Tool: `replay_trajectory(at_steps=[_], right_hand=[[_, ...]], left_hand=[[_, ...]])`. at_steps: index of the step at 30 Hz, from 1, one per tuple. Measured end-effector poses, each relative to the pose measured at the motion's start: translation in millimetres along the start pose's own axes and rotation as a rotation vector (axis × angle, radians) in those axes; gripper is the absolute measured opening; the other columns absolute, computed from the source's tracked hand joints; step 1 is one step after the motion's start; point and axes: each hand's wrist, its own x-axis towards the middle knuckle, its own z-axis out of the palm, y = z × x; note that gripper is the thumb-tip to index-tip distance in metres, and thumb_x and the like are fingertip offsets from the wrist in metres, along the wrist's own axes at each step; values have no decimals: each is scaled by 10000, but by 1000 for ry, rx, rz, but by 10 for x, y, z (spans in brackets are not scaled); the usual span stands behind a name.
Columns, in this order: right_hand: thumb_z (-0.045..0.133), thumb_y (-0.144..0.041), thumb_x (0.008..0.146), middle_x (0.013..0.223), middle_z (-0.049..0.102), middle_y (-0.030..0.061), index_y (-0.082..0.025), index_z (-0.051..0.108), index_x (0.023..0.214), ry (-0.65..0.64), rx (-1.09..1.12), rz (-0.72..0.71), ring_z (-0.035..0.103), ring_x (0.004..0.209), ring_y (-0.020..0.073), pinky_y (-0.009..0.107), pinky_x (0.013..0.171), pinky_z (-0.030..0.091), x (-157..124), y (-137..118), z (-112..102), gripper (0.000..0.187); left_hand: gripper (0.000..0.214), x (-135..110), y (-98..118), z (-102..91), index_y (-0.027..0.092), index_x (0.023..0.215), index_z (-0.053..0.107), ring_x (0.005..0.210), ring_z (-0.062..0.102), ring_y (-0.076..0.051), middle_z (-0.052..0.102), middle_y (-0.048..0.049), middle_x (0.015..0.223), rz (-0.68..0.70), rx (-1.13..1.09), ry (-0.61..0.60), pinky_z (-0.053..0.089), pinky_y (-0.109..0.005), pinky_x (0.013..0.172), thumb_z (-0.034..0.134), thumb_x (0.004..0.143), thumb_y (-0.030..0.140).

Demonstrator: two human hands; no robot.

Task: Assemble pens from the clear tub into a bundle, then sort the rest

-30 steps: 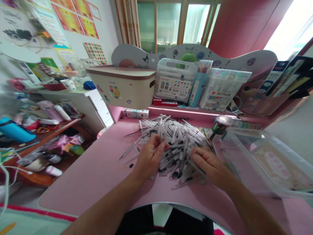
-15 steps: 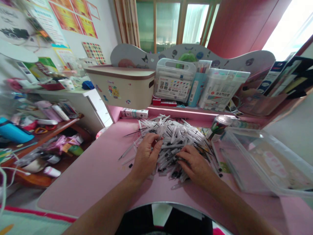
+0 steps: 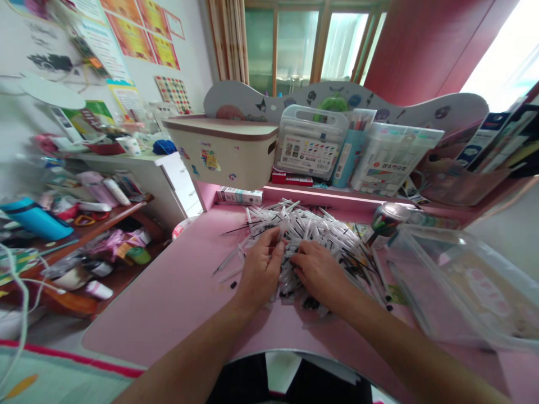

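Note:
A heap of pen parts (image 3: 328, 230), mostly white and translucent barrels with thin dark refills and black caps, lies on the pink desk. At its near left side is my left hand (image 3: 261, 269), thumb and fingers pinched on a translucent pen barrel (image 3: 283, 229) that points up and away. Just to the right, my right hand (image 3: 320, 272) rests over the front of the heap with fingers curled together. Whatever its fingertips grip is hidden. A small black cap (image 3: 233, 285) lies apart, left of my left hand.
A clear plastic box (image 3: 458, 280) stands at the right of the desk (image 3: 168, 303), with a can of pens (image 3: 389, 219) behind it. On the shelf sit a beige lidded bin (image 3: 223, 154) and marker cases (image 3: 311, 146). A small white carton (image 3: 240, 195) lies below the bin.
My right hand has moved left and slightly up, close to my left hand. My left hand keeps its pinch. The whole view has shifted a little to the right and down.

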Motion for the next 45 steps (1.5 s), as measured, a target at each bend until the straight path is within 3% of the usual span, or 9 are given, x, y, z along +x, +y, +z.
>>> replay_trajectory(at_steps=[8, 11, 14, 18, 24, 32, 45], right_hand=[[550, -142, 913, 962, 657, 112, -157, 719, 900, -1, -28, -69, 588, 951, 259, 367, 875, 458, 54, 5, 30, 171], [548, -110, 892, 991, 646, 116, -144, 692, 902, 54, 21, -85, 575, 982, 254, 367, 901, 454, 10, 72, 2, 148], [573, -85, 848, 957, 648, 91, -153, 652, 878, 147, 210, 11, 587, 938, 232, 350, 860, 465, -127, 210, -67, 108], [546, -144, 866, 774, 651, 2, -196, 623, 884, 220, 620, 233, 599, 710, 162, 274, 675, 465, -378, 409, -80, 94], [555, -205, 845, 737, 618, -8, -203, 611, 881, 315, 858, 328, 591, 648, 151, 261, 611, 471, -527, 461, 110, 66], [547, -140, 818, 837, 655, 27, -199, 619, 873, 350, 801, 249, 642, 775, 179, 290, 705, 506, -509, 423, 185, 108], [561, -180, 830, 790, 660, 12, -197, 647, 880, 348, 784, 261, 614, 706, 161, 272, 658, 474, -519, 400, 171, 100]], left_hand=[[243, -3, 33, 8, 176, 1121, 607, 924, 635, -190, 680, -59, 1034, -27, 17, -34, 483, -303, 833, 487, 914, 217], [244, -3, 40, 8, 177, 1123, 612, 952, 628, -193, 680, -61, 1067, 1, 50, -58, 467, -307, 861, 480, 921, 211], [246, -5, 37, 12, 179, 1111, 641, 948, 628, -199, 695, -53, 1034, 15, 124, -154, 457, -311, 858, 474, 943, 247], [251, -34, 44, 36, 184, 1054, 681, 908, 630, -196, 703, -41, 958, 89, 240, -367, 451, -302, 824, 465, 968, 278], [240, -84, 17, 81, 188, 1059, 680, 906, 613, -209, 688, -53, 951, 217, 444, -429, 454, -326, 821, 469, 973, 265], [234, -88, -16, 100, 177, 1023, 690, 871, 616, -214, 683, -59, 912, 260, 531, -426, 474, -340, 796, 477, 972, 258], [237, -99, -41, 105, 173, 1027, 701, 825, 619, -206, 676, -55, 860, 319, 574, -409, 479, -325, 750, 492, 967, 268]])
